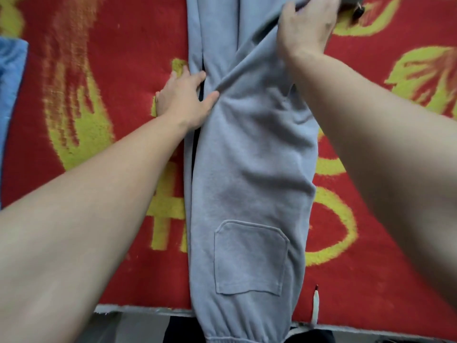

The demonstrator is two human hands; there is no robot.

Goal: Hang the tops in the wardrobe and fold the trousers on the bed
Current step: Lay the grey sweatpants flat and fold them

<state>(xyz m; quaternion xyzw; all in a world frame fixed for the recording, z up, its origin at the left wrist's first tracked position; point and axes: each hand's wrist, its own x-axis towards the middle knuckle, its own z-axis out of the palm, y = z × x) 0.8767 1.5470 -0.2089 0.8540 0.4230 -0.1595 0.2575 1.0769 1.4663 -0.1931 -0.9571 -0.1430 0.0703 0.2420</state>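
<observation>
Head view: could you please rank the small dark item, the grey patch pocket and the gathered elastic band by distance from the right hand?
1. The small dark item, just right of the right hand, at the top.
2. The square grey patch pocket, lower down the grey trousers.
3. The gathered elastic band, at the bottom edge, nearest the camera.

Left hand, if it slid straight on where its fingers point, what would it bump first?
Probably the grey cotton jogging trousers: the left hand touches their near edge now, with its fingers aimed across the cloth.
</observation>
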